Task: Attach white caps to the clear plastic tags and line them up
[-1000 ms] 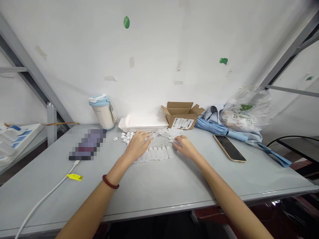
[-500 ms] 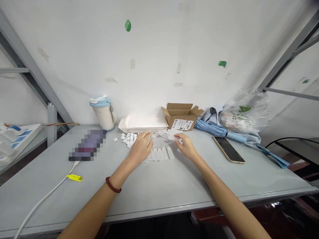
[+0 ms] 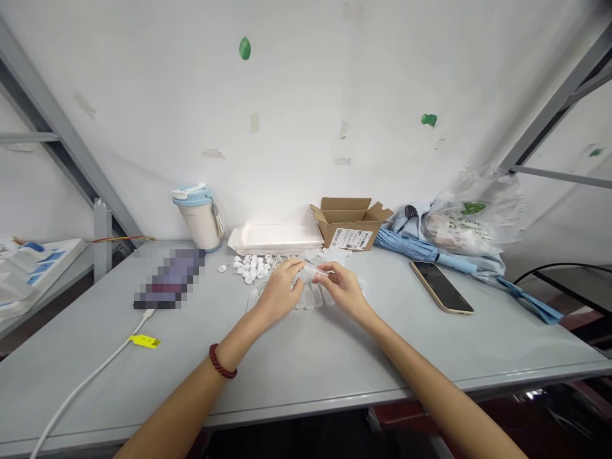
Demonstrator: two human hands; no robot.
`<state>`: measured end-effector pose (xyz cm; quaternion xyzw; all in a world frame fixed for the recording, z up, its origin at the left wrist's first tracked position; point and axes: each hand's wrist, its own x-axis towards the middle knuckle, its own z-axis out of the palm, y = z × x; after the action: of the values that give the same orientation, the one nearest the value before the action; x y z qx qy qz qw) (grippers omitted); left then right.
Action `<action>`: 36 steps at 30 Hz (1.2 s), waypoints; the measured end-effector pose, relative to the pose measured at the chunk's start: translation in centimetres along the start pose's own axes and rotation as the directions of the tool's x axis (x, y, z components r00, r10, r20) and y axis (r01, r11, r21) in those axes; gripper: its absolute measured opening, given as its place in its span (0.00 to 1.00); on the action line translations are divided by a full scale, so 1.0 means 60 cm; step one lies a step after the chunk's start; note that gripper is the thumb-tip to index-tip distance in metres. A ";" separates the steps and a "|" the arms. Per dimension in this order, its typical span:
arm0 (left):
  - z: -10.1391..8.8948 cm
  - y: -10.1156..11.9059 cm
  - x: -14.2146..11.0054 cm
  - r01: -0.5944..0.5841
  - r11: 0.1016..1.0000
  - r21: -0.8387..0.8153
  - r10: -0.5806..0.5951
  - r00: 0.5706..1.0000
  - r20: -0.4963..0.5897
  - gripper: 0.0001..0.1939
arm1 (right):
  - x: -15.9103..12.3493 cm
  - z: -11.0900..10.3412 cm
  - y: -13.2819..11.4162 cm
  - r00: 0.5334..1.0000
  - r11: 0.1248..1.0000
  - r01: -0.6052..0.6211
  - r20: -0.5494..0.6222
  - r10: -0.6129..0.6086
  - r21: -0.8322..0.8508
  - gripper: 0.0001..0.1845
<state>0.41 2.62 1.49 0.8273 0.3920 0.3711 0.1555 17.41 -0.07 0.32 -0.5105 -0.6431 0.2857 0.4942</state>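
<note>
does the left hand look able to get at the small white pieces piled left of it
Probably yes: the small white pieces lie just left of the left hand, with nothing seen between them, though that hand seems busy at a clear plastic piece that the right hand pinches.

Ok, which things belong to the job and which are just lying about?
Seemingly in the job: clear plastic piece at the right hand, row of translucent plastic pieces, small white cap-like pieces.

Seemingly lying about: lidded travel mug, smartphone, folded blue umbrella, plastic bag.
</note>
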 end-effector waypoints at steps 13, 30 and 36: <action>-0.006 0.018 -0.003 -0.027 0.993 -0.113 0.019 0.997 -0.076 0.17 | 0.000 0.002 0.011 0.965 0.937 0.230 -0.059 -0.254 -0.264 0.09; -0.001 0.018 -0.009 -0.134 0.985 -0.111 0.124 0.988 -0.092 0.19 | 0.004 -0.004 0.011 0.959 0.932 0.242 -0.080 -0.272 -0.269 0.10; 0.001 0.017 -0.011 -0.215 0.976 -0.023 0.212 0.974 -0.082 0.21 | 0.002 -0.002 0.010 0.970 0.939 0.219 -0.045 -0.239 -0.264 0.10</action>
<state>0.72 1.48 1.66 0.8469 0.3006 0.4241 0.1120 17.77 0.19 -0.12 -0.5028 -0.7101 0.1206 0.4779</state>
